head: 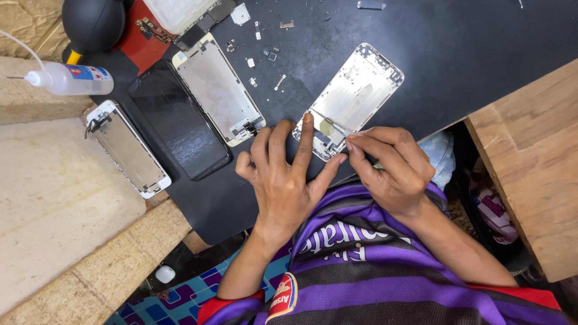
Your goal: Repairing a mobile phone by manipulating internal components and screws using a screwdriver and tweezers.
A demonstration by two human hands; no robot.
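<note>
Tweezers (pixel 332 123), pinched in the right hand (pixel 391 165), probe the phone housing (pixel 352 99) pinned under the left hand's (pixel 286 180) spread fingers (pixel 307 129); a slip could scratch it.

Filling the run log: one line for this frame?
left hand: fingers pinning silver phone housing | right hand: pinching tweezers inside housing | mat: loose screws, screens alongside

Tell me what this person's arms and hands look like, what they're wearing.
Both hands are bare: the left hand and right hand show no gloves, rings or watch. The forearms are bare too. The person wears a short-sleeved shirt in purple and black stripes, with white lettering across the chest, red trim at the sleeve ends and a badge on the left sleeve.
</note>
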